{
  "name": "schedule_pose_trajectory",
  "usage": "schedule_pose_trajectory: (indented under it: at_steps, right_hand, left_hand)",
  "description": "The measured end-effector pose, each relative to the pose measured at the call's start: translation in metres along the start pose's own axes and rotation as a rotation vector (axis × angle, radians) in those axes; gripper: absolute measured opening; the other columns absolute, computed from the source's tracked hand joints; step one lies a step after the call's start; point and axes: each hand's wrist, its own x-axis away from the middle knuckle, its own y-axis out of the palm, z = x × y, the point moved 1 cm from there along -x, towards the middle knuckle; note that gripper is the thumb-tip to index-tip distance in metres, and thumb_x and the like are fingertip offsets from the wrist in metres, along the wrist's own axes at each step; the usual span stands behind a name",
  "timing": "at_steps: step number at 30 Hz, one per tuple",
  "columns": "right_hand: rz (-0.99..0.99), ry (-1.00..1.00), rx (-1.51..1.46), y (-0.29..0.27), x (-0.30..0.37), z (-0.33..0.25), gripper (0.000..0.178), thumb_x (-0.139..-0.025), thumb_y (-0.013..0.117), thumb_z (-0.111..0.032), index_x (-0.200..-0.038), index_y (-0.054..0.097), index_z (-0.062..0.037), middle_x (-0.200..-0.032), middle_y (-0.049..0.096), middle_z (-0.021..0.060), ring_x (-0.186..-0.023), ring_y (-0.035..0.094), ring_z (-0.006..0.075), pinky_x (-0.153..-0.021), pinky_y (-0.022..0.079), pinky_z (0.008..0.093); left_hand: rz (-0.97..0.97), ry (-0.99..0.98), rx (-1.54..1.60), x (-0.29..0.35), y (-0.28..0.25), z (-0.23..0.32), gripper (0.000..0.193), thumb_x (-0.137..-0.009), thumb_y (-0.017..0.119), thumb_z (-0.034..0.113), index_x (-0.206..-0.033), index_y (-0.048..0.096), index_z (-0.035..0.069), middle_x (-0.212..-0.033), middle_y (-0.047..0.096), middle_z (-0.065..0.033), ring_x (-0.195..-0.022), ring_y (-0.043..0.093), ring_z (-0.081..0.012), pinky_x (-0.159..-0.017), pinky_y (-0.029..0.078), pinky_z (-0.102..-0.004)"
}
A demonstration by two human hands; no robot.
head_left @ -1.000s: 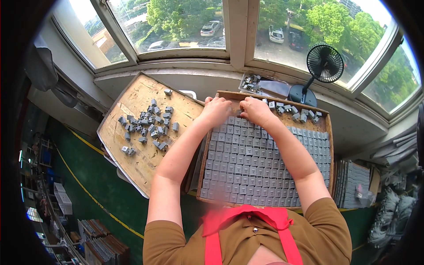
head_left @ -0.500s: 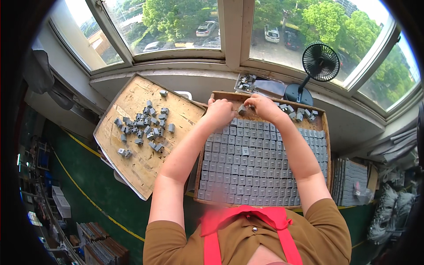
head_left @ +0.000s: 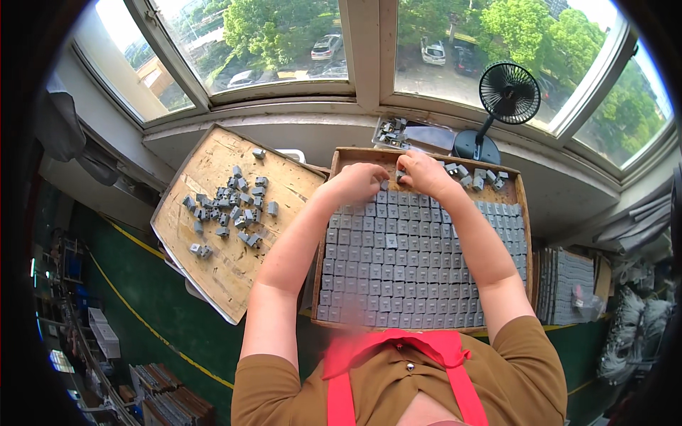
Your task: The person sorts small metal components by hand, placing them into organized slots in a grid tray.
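Note:
A shallow wooden tray [head_left: 527, 213] holds close rows of small grey block-shaped parts [head_left: 394, 273]. Over its far left part, my left hand [head_left: 359, 183] has its fingers closed, with a grey block [head_left: 384, 185] at the fingertips, near the top row. Just to the right, my right hand [head_left: 422, 173] pinches another grey block [head_left: 401, 175], mostly covered by its fingers. Loose grey blocks [head_left: 479, 177] lie along the tray's far right edge, beyond the rows.
Left of the tray, a worn wooden board [head_left: 284, 186] carries a scattered pile of grey blocks [head_left: 231, 202]. Behind the tray stand a clear plastic box [head_left: 430, 137] with small parts and a black fan [head_left: 509, 94]. Stacked grey-filled trays [head_left: 568, 284] are at the right.
My left hand has moved right, its fingertips now at a grey block by the top row. My right hand has shifted slightly right. The view has shifted a little.

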Motion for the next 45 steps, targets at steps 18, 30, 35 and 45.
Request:
schedule_pose_trajectory:
  at_steps: [18, 30, 35, 45]
  right_hand:
    - [0.112, -0.002, -0.244, 0.003, 0.01, 0.011, 0.016, -0.087, 0.054, -0.017, -0.096, 0.065, -0.0094, -0.096, 0.065, 0.0105, -0.096, 0.061, 0.0293, -0.084, 0.049, 0.0398]
    - [0.134, 0.039, -0.052, -0.005, 0.024, 0.024, 0.016, -0.079, 0.064, -0.01, -0.095, 0.062, -0.01, -0.097, 0.06, 0.0079, -0.096, 0.06, 0.0287, -0.082, 0.05, 0.0392]
    - [0.098, 0.035, 0.011, -0.006, 0.024, 0.016, 0.021, -0.079, 0.066, -0.016, -0.096, 0.058, -0.0082, -0.097, 0.061, 0.0095, -0.097, 0.06, 0.0294, -0.082, 0.05, 0.041]
    - [-0.028, 0.264, -0.166, 0.017, 0.03, 0.011, 0.027, -0.092, 0.052, -0.028, -0.107, 0.053, -0.0059, -0.095, 0.065, 0.0196, -0.093, 0.061, 0.0374, -0.08, 0.048, 0.0464]
  left_hand:
    - [0.221, -0.072, -0.314, -0.013, 0.017, 0.011, 0.032, -0.083, 0.06, 0.038, -0.104, 0.069, 0.015, -0.094, 0.07, -0.0073, -0.096, 0.063, -0.0259, -0.087, 0.039, -0.0445]
    - [0.214, 0.086, -0.054, -0.016, 0.024, -0.005, 0.029, -0.08, 0.057, 0.02, -0.106, 0.068, 0.012, -0.117, 0.059, -0.0122, -0.107, 0.057, -0.031, -0.095, 0.045, -0.043]
    - [0.183, -0.093, -0.179, -0.013, 0.024, 0.006, 0.027, -0.08, 0.056, 0.021, -0.103, 0.069, 0.012, -0.11, 0.062, -0.0129, -0.106, 0.057, -0.0322, -0.092, 0.046, -0.0442]
    - [0.255, 0.009, -0.276, -0.013, 0.034, 0.028, 0.025, -0.081, 0.056, 0.028, -0.096, 0.07, 0.013, -0.102, 0.064, -0.0146, -0.1, 0.059, -0.0324, -0.086, 0.049, -0.0443]
